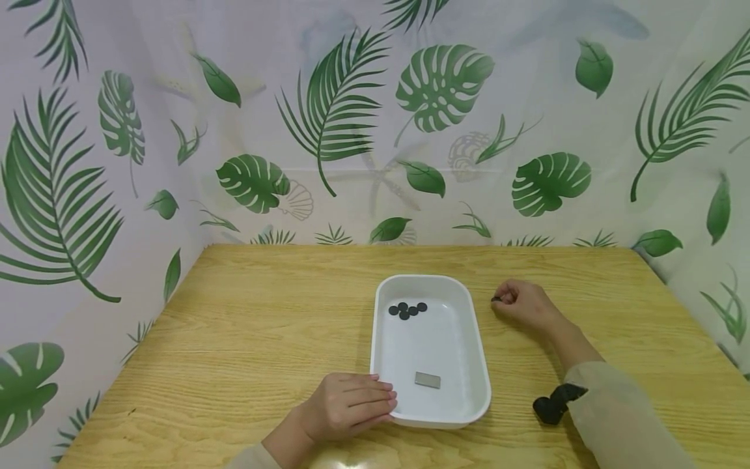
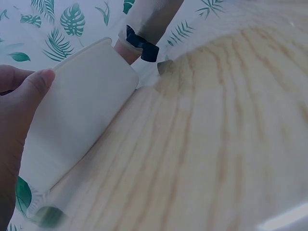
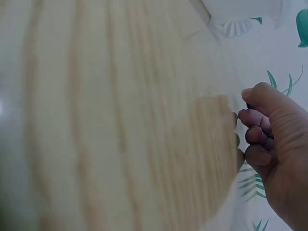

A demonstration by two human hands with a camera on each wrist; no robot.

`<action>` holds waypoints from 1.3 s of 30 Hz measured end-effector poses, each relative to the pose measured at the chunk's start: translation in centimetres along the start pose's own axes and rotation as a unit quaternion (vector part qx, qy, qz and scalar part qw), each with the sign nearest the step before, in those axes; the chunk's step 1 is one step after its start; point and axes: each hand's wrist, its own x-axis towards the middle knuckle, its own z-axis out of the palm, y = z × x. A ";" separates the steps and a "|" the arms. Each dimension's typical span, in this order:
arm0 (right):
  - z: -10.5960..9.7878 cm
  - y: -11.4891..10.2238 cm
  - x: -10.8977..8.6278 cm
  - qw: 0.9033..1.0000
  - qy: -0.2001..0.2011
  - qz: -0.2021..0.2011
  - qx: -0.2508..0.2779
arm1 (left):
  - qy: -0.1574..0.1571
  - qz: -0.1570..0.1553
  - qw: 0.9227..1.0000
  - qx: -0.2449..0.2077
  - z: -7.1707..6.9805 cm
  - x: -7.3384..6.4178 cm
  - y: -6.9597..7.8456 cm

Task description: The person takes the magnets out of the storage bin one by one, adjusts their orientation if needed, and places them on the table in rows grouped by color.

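A white rectangular tray lies on the wooden table with several small black discs grouped toward its far left. Nearer its front is a flat grey rectangular block. My left hand holds the tray's near left corner, fingers over the rim; in the left wrist view the thumb lies against the tray's outer wall at the rim. Right of the tray, my right hand pinches a small black disc between thumb and fingertips, mostly hidden by the fingers in the right wrist view.
The wooden table reaches back to a leaf-patterned curtain, which also runs along both sides. A black strap with a small device sits at my right sleeve.
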 end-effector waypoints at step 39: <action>-0.6 -0.5 -0.8 0.995 0.039 0.054 0.073 | 0.003 0.000 1.000 0.005 -0.1 0.1 0.0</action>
